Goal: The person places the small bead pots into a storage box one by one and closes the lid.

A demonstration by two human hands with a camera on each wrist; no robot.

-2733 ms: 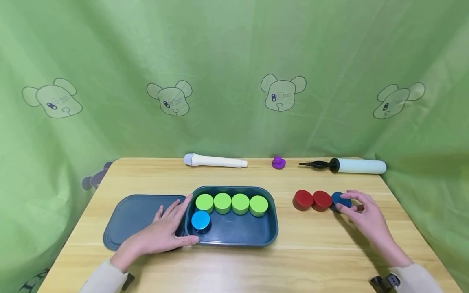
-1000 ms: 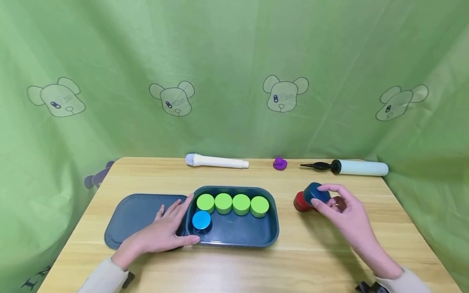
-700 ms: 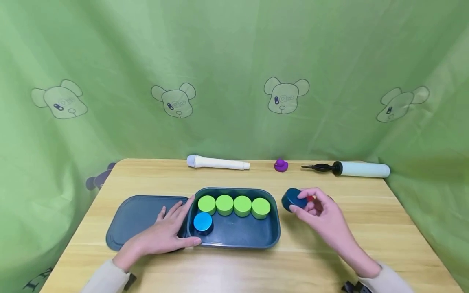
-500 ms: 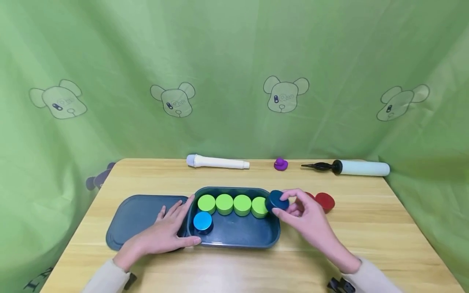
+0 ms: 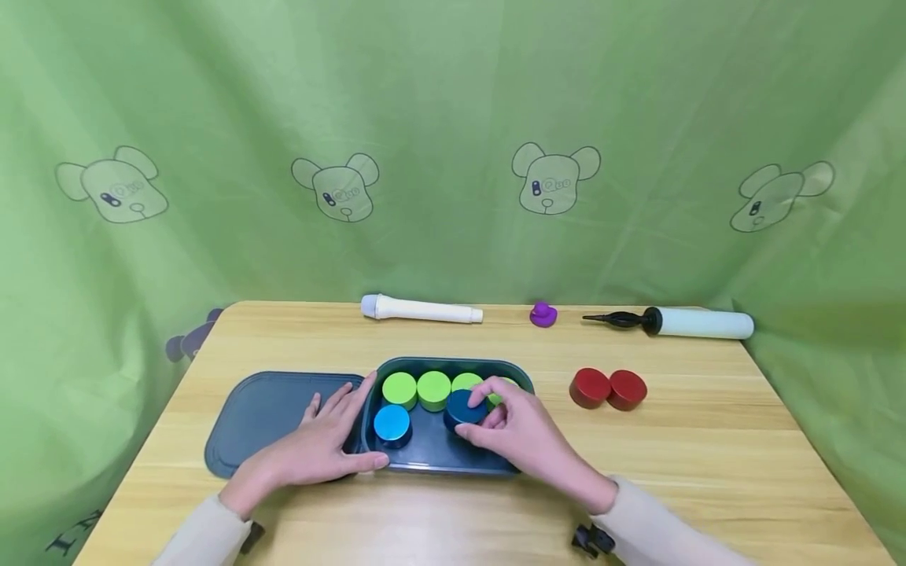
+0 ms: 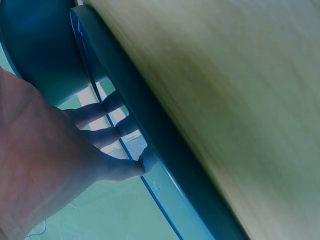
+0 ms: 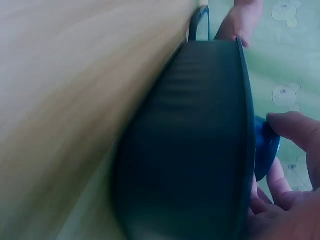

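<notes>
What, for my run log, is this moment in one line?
right grip: holds navy disc over tray | left grip: touches tray | in tray: green discs, blue disc | on table: two red discs

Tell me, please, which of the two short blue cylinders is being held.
The dark blue cylinder, pinched by the right hand over the rectangular navy tray; the brighter blue cylinder stands unheld inside.
</notes>
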